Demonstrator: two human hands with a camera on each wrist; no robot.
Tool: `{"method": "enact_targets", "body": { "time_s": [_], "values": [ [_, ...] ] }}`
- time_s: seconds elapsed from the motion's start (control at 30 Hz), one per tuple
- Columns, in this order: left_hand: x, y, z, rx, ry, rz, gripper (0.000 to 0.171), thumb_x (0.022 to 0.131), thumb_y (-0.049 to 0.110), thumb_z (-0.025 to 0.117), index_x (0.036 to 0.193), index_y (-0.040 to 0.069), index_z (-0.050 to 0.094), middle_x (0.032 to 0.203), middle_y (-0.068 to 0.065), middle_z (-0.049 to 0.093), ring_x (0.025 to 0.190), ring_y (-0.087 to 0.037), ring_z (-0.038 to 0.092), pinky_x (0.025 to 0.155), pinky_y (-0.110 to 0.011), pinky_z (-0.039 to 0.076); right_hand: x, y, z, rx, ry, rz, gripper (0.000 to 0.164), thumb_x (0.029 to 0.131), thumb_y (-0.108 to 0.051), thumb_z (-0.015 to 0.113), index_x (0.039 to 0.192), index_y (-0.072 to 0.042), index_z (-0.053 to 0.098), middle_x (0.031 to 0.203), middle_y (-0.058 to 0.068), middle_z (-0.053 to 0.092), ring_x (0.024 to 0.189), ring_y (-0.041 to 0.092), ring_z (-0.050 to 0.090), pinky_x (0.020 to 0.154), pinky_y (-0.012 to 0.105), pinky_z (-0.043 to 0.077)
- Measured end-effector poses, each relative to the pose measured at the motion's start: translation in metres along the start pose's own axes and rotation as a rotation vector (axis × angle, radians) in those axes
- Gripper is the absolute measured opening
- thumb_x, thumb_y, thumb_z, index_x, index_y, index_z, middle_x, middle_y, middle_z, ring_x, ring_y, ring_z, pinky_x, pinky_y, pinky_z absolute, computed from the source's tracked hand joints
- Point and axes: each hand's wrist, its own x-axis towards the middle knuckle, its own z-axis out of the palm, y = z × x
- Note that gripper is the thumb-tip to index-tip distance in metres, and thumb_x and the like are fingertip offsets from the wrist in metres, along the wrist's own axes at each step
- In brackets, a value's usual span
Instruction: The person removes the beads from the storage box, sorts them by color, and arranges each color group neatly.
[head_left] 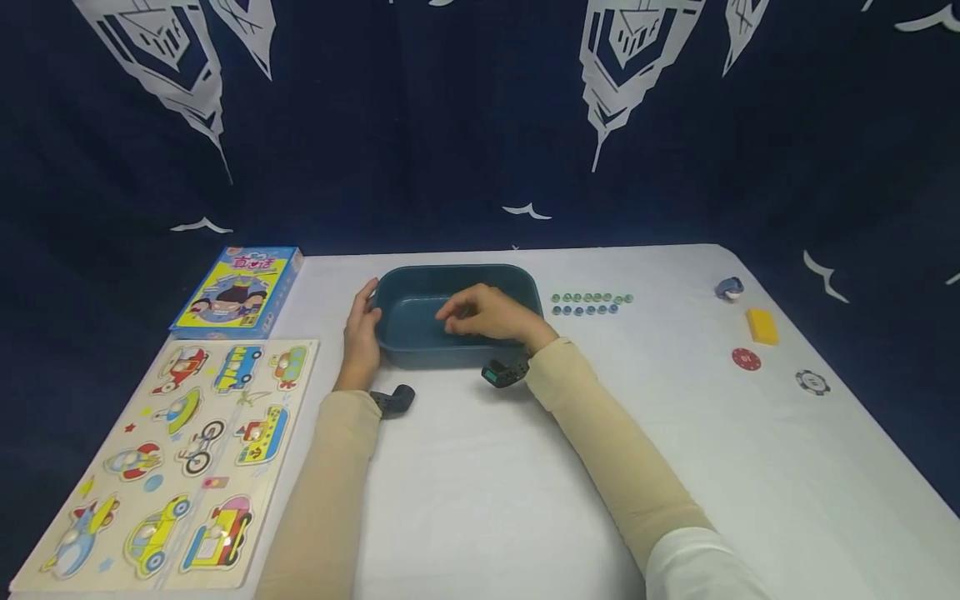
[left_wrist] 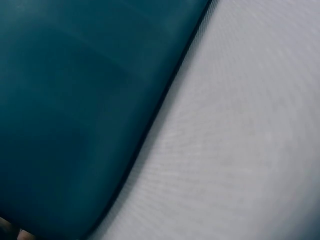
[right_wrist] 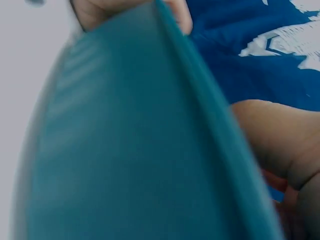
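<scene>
A dark teal plastic basin [head_left: 457,357] stands on the white table, and its long wall [right_wrist: 115,130] fills much of the right wrist view. My left hand [head_left: 362,337] grips the basin's left end, thumb over the rim and fingers along the outside. Over the inside of the basin, my right hand [head_left: 491,315] reaches in from the right with fingers bent and thumb close to the index fingertip. I cannot tell whether something small sits between those fingertips. Beside the basin, small round glass pieces [head_left: 592,297] lie in two rows, greenish behind and bluish in front.
At left lie a wooden picture puzzle board [head_left: 168,500] and a blue-yellow box [head_left: 236,292]. Along the right edge are a small blue-and-white object [head_left: 729,288], a yellow block [head_left: 762,327], a red chip [head_left: 746,359] and a black-and-white chip [head_left: 813,382]. A dark blue curtain [head_left: 420,125] hangs behind.
</scene>
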Motion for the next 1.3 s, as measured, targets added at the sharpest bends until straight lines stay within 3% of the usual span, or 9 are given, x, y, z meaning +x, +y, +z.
{"method": "enact_targets", "body": {
  "time_s": [0.13, 0.23, 0.37, 0.67, 0.8, 0.97, 1.17, 1.3],
  "values": [
    [-0.009, 0.022, 0.003, -0.005, -0.018, -0.026, 0.057, 0.100, 0.011, 0.030, 0.156, 0.010, 0.030, 0.156, -0.019, 0.035, 0.145, -0.033, 0.031, 0.120, -0.046, 0.022, 0.015, -0.002, 0.012, -0.045, -0.082, -0.037, 0.023, 0.092, -0.005, 0.068, 0.114, 0.001, 0.072, 0.102, 0.009, 0.074, 0.098, 0.018, 0.068, 0.088, 0.029, 0.054],
    [-0.008, 0.023, 0.005, 0.003, -0.013, -0.021, 0.057, 0.099, 0.012, 0.030, 0.156, 0.012, 0.031, 0.156, -0.019, 0.036, 0.145, -0.032, 0.032, 0.120, -0.046, 0.022, 0.024, -0.001, 0.018, -0.080, -0.154, -0.026, 0.024, 0.093, -0.004, 0.065, 0.116, 0.002, 0.071, 0.108, 0.010, 0.073, 0.103, 0.018, 0.067, 0.094, 0.028, 0.051],
    [0.002, 0.004, 0.007, 0.016, -0.003, -0.002, 0.057, 0.099, 0.017, 0.030, 0.156, 0.020, 0.033, 0.155, -0.014, 0.039, 0.144, -0.030, 0.034, 0.120, -0.046, 0.022, 0.032, -0.003, 0.023, -0.105, -0.232, 0.012, 0.028, 0.095, -0.005, 0.059, 0.121, 0.001, 0.070, 0.122, 0.011, 0.070, 0.111, 0.020, 0.065, 0.098, 0.027, 0.048],
    [0.003, 0.002, 0.006, 0.035, -0.002, -0.007, 0.058, 0.098, 0.017, 0.030, 0.156, 0.021, 0.032, 0.155, -0.013, 0.039, 0.144, -0.028, 0.034, 0.120, -0.045, 0.021, 0.049, -0.012, 0.030, -0.123, -0.355, 0.083, 0.032, 0.094, -0.004, 0.053, 0.121, -0.002, 0.071, 0.119, 0.009, 0.070, 0.107, 0.017, 0.063, 0.096, 0.026, 0.048],
    [0.003, 0.001, 0.006, 0.031, 0.001, -0.005, 0.058, 0.098, 0.017, 0.030, 0.156, 0.021, 0.032, 0.154, -0.013, 0.040, 0.143, -0.028, 0.035, 0.120, -0.045, 0.023, 0.051, -0.012, 0.031, -0.121, -0.331, 0.093, 0.030, 0.092, 0.002, 0.053, 0.117, 0.001, 0.071, 0.116, 0.012, 0.070, 0.098, 0.016, 0.063, 0.090, 0.025, 0.049],
    [0.003, 0.001, 0.006, 0.044, -0.001, -0.004, 0.058, 0.098, 0.019, 0.031, 0.155, 0.022, 0.033, 0.153, -0.014, 0.041, 0.142, -0.029, 0.036, 0.119, -0.046, 0.023, 0.043, -0.010, 0.025, -0.030, -0.240, 0.050, 0.026, 0.090, 0.004, 0.059, 0.114, 0.003, 0.069, 0.107, 0.009, 0.070, 0.086, 0.012, 0.062, 0.079, 0.022, 0.051],
    [0.001, 0.002, 0.001, 0.043, -0.001, -0.004, 0.058, 0.098, 0.017, 0.031, 0.156, 0.021, 0.032, 0.154, -0.014, 0.040, 0.143, -0.030, 0.035, 0.119, -0.047, 0.022, 0.023, -0.010, 0.008, 0.106, -0.121, -0.030, 0.023, 0.091, 0.004, 0.060, 0.113, 0.003, 0.066, 0.085, 0.008, 0.068, 0.077, 0.016, 0.061, 0.071, 0.029, 0.053],
    [-0.001, 0.002, 0.000, 0.036, -0.003, -0.003, 0.058, 0.099, 0.016, 0.031, 0.157, 0.019, 0.031, 0.155, -0.013, 0.039, 0.144, -0.029, 0.033, 0.120, -0.045, 0.021, 0.004, -0.006, -0.007, 0.148, -0.033, -0.035, 0.020, 0.094, 0.001, 0.060, 0.114, 0.003, 0.064, 0.085, 0.010, 0.067, 0.078, 0.021, 0.062, 0.069, 0.034, 0.054]
  ]
}}
